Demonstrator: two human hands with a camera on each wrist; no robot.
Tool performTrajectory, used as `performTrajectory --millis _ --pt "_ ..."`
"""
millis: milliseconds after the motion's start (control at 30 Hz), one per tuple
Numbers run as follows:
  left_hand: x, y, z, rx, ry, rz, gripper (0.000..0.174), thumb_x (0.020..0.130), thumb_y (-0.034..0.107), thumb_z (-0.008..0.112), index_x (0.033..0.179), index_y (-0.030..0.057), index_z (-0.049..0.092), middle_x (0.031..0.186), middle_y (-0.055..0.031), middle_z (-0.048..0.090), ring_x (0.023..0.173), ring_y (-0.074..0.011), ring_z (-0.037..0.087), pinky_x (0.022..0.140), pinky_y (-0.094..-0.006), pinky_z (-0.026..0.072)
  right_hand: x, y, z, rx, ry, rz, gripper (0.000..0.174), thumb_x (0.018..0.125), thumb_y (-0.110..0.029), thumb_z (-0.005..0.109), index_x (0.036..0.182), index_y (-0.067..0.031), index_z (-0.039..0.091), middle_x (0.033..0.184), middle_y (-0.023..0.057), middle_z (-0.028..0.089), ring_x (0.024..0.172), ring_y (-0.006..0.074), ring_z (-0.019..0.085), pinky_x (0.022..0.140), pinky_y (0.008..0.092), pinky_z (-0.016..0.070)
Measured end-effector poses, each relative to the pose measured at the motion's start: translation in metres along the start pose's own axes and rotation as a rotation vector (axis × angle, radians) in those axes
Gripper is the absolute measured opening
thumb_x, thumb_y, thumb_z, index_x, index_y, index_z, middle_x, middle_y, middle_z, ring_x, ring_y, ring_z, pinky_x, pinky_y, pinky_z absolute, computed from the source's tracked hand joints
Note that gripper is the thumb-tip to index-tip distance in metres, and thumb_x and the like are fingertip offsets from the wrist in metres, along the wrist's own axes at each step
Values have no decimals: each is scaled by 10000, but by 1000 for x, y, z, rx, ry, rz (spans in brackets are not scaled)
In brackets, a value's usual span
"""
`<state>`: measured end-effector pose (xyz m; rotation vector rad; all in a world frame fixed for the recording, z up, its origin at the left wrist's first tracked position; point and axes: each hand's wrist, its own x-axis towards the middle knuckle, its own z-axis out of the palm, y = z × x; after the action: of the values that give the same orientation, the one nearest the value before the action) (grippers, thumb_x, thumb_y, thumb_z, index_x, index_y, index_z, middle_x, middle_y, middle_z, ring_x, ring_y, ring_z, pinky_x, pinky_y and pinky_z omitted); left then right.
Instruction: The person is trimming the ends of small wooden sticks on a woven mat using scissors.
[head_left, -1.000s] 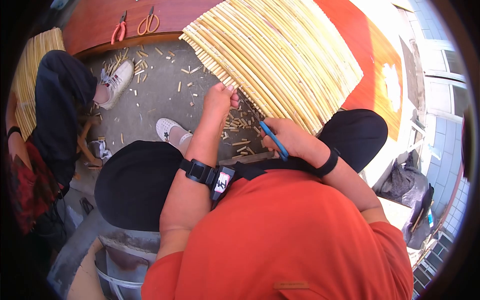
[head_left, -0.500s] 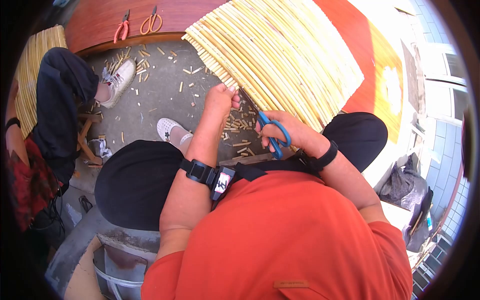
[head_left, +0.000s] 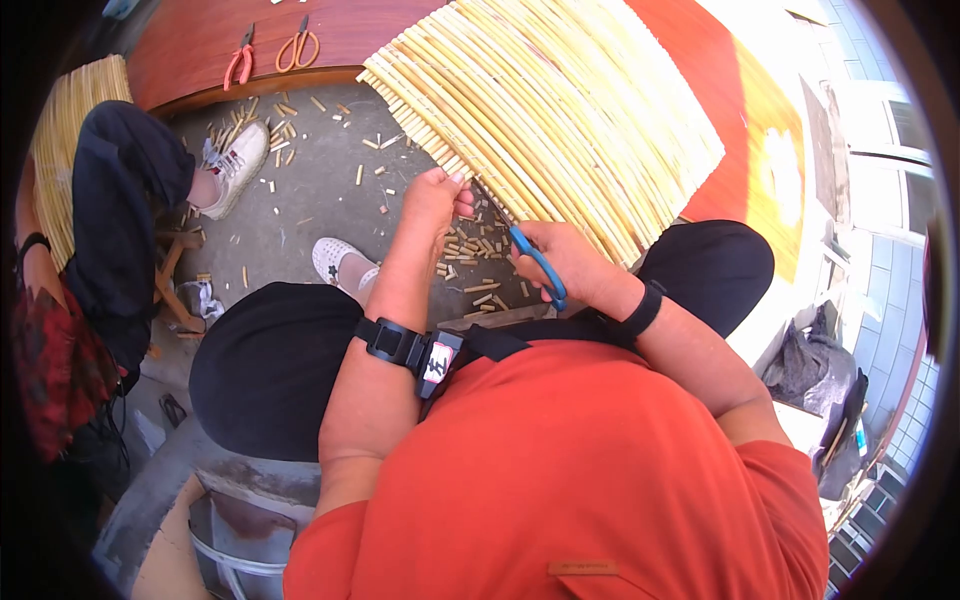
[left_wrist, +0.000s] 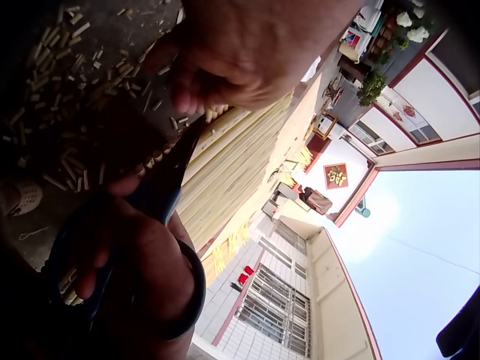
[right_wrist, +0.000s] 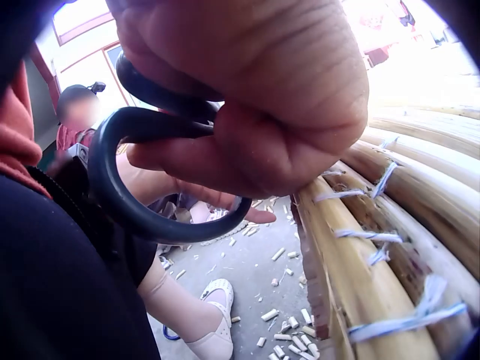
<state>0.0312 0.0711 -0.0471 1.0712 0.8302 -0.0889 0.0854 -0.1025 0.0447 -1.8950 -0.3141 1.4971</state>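
Observation:
A mat of pale yellow stalks (head_left: pixel 560 110), tied with blue-white string (right_wrist: pixel 367 235), lies over the red-brown table's edge. At its near left edge the left hand (head_left: pixel 433 205) has its fingertips against the stalk ends, thumb and index close together. The right hand (head_left: pixel 572 262) holds blue-handled scissors (head_left: pixel 541 268), fingers through the loops, their dark blades along the mat's lower edge and pointing toward the left hand. In the right wrist view the right hand (right_wrist: pixel 255 90) rests beside the outermost stalk. What exactly lies between the blades cannot be made out.
Red-handled pliers (head_left: pixel 239 62) and orange-handled scissors (head_left: pixel 297 50) lie on the table (head_left: pixel 190 45). Cut stalk pieces (head_left: pixel 470 245) litter the grey floor (head_left: pixel 310 190). Another person's leg (head_left: pixel 125 200) and a second mat (head_left: pixel 90 100) are at the left.
The right hand's scissors loops spread apart half a second ago and are now together again, with the blades against the mat's edge. The left hand has stayed nearly in place.

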Motion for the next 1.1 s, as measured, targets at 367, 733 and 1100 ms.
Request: performTrajectory --millis 367,733,1100 --pt "-6 4 0 27 -46 -27 128 912 142 518 876 48 598 699 -13 596 544 -96 548 533 -214 464 -6 -1 -10 102 -111 49 136 804 -121 521 910 -35 526 665 52 569 517 129 558 472 250 461" --pt "-4 3 3 62 -39 -33 156 921 145 507 866 25 591 689 -26 579 536 -106 526 524 -226 452 -22 -38 -14 -208 -70 174 181 778 -138 525 850 26 546 631 84 590 504 157 586 467 281 487" --pt "-4 8 3 41 29 -14 159 920 147 499 860 35 595 671 -13 565 519 -97 506 512 -220 437 -16 -38 -21 -16 -148 117 223 786 -155 503 925 12 551 691 88 615 550 136 591 507 257 488"
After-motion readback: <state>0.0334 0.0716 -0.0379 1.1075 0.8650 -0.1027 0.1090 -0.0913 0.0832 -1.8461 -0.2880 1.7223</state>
